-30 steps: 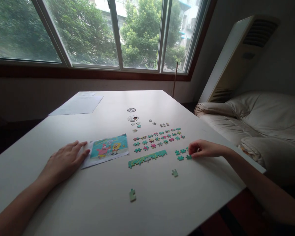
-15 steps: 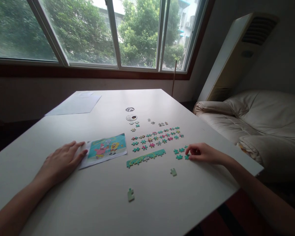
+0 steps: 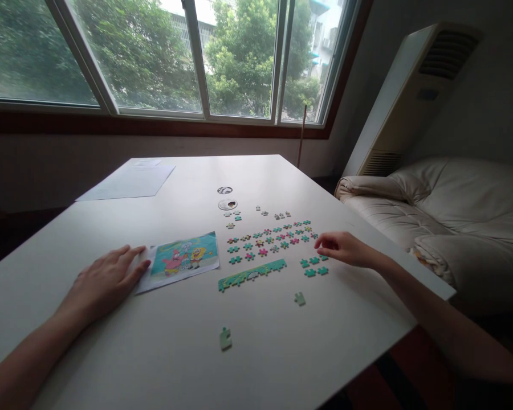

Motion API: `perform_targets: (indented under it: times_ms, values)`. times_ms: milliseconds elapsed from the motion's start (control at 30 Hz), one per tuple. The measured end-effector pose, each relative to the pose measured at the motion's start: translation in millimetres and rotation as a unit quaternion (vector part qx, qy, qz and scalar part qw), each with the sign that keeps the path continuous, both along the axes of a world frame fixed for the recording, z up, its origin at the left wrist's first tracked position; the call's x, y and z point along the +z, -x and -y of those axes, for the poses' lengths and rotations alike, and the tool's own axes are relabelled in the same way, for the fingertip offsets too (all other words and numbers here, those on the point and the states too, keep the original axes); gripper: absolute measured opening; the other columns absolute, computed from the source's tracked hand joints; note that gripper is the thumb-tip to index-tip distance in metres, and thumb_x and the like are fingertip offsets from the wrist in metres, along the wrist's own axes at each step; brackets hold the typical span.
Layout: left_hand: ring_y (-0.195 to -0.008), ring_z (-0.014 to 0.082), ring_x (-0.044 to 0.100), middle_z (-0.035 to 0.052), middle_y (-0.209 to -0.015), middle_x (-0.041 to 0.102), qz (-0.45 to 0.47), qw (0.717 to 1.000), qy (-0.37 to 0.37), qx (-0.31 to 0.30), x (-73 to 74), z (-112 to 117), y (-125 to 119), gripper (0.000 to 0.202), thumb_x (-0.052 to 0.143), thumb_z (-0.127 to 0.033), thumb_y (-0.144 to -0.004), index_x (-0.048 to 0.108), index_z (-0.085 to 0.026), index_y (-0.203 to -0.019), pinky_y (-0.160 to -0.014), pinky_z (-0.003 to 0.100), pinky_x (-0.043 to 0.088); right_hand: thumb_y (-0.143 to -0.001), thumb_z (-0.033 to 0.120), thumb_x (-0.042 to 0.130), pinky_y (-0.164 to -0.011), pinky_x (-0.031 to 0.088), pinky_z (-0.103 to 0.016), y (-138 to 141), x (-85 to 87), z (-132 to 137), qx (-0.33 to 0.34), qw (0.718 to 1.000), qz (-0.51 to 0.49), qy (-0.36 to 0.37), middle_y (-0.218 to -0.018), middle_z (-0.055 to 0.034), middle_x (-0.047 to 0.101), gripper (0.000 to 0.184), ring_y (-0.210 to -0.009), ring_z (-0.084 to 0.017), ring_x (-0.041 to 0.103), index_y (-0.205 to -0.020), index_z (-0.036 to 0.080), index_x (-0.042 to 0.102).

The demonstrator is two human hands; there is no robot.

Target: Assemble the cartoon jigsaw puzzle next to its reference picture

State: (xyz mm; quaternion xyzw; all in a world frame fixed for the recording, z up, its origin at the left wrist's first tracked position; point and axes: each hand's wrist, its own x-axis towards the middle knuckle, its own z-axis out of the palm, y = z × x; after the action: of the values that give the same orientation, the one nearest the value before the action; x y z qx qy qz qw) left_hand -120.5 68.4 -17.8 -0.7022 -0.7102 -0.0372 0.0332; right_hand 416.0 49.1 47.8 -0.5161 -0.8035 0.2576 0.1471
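My left hand (image 3: 105, 282) lies flat and open on the white table (image 3: 175, 353), fingertips touching the left edge of a cartoon picture card (image 3: 182, 259). My right hand (image 3: 342, 248) hovers just above the table with fingers loosely curled and apart, nothing visible in them. It is just right of the rows of small loose puzzle pieces (image 3: 271, 239) and above a small cluster of green pieces (image 3: 313, 266). A joined green strip of pieces (image 3: 252, 274) lies between the card and the cluster.
Two single pale green pieces (image 3: 300, 298) (image 3: 225, 338) lie nearer me. A sheet of paper (image 3: 128, 181) rests at the far left, two round cable holes (image 3: 226, 197) mid-table. A cream sofa (image 3: 453, 210) stands beyond the right edge, below a leaning air-conditioner unit (image 3: 410, 97).
My right hand left the green cluster, lifting and moving up and left toward the rows of loose pieces. The left hand stayed flat by the card.
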Motion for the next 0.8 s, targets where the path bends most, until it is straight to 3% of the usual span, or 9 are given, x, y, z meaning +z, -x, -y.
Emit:
perform_targets:
  times_ms: [167,300,400,500,667,800]
  values:
    - [-0.128,0.0341,0.038,0.0170,-0.140,0.041,0.003,1.000,-0.005,0.001,-1.4,-1,1,0.064,0.021,-0.056,-0.090,0.043,-0.017,-0.136,-0.099,0.053,0.033,-0.083,0.032,0.057,-0.059,0.040,-0.021,56,10.0,-56,0.098,0.994,0.025,-0.045,-0.076,-0.0032,0.065,0.021,-0.063,-0.010,0.055,-0.089,0.015,0.068]
    - [-0.127,0.0343,0.039,0.0171,-0.139,0.042,0.008,1.000,-0.005,0.000,0.3,0,1,0.065,0.021,-0.057,-0.089,0.044,-0.017,-0.135,-0.099,0.054,0.033,-0.081,0.022,0.061,-0.064,0.043,-0.022,108,2.2,-108,0.115,0.990,0.049,-0.071,-0.083,-0.0053,0.067,0.016,-0.069,-0.011,0.058,-0.092,0.014,0.069]
    - [-0.127,0.0343,0.039,0.0166,-0.139,0.042,0.013,1.000,-0.004,0.003,2.6,2,0,0.066,0.020,-0.058,-0.088,0.045,-0.018,-0.135,-0.099,0.055,0.033,-0.083,0.019,0.061,-0.072,0.044,-0.024,143,-7.1,-135,0.117,0.987,0.054,-0.092,-0.103,-0.0094,0.064,0.025,-0.078,-0.012,0.059,-0.106,0.015,0.067]
    - [-0.128,0.0347,0.038,0.0166,-0.140,0.042,0.023,1.000,-0.007,0.007,3.5,4,-2,0.069,0.020,-0.059,-0.087,0.042,-0.016,-0.136,-0.100,0.055,0.032,-0.083,0.020,0.061,-0.080,0.044,-0.027,168,-17.1,-148,0.127,0.984,0.059,-0.107,-0.116,-0.0126,0.057,0.033,-0.083,-0.013,0.059,-0.116,0.016,0.063]
    - [-0.127,0.0359,0.038,0.0171,-0.139,0.043,0.054,0.998,-0.010,-0.008,5.1,4,5,0.071,0.020,-0.059,-0.086,0.042,-0.013,-0.136,-0.101,0.056,0.030,-0.081,0.018,0.064,-0.083,0.043,-0.029,184,-29.6,-156,0.122,0.983,0.061,-0.121,-0.106,-0.0115,0.061,0.024,-0.083,-0.015,0.059,-0.104,0.016,0.069]
    - [-0.119,0.0286,0.048,0.0135,-0.130,0.052,0.092,0.992,0.014,-0.085,10.9,7,14,0.069,0.023,-0.060,-0.086,0.050,-0.014,-0.129,-0.101,0.041,0.037,-0.077,0.016,0.066,-0.076,0.044,-0.026,183,-29.3,-156,0.109,0.985,0.058,-0.122,-0.100,-0.0090,0.064,0.016,-0.078,-0.014,0.059,-0.092,0.015,0.072]
